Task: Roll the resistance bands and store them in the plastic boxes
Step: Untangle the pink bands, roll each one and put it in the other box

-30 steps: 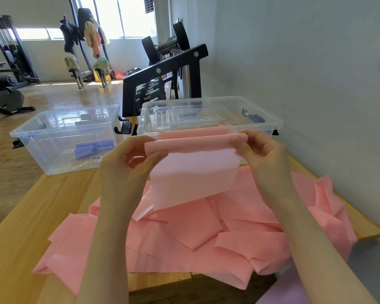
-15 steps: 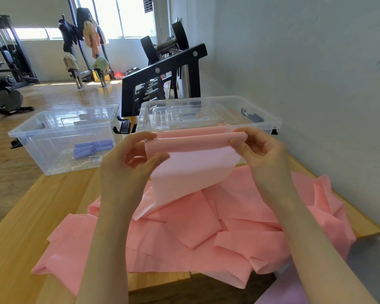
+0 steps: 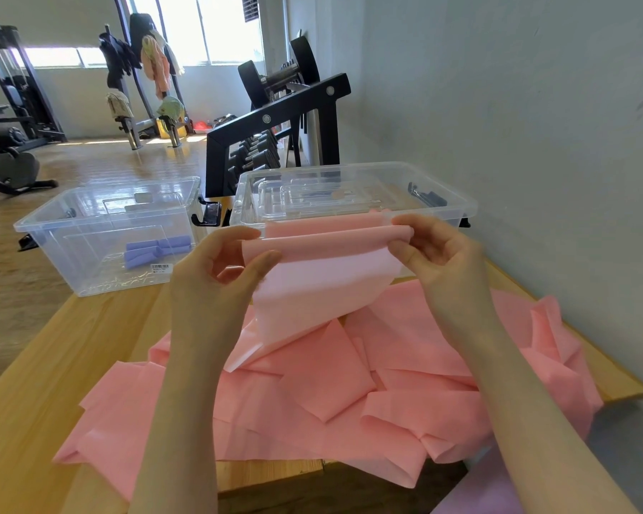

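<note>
A pink resistance band is held up above the table, its top end folded over into the start of a roll. My left hand pinches the left end of that fold and my right hand pinches the right end. The rest of the band hangs down into a crumpled pink heap on the wooden table. Two clear plastic boxes stand behind: the left box holds rolled purple bands, and the right box holds clear lids.
A grey wall runs close along the right side. A black dumbbell rack stands behind the boxes. Gym machines stand on the wooden floor at the left. The table's front edge is near me, and something purple lies below it.
The hanging length of band has been drawn up a little as my fingers shift on the fold. Both hands stay in about the same place.
</note>
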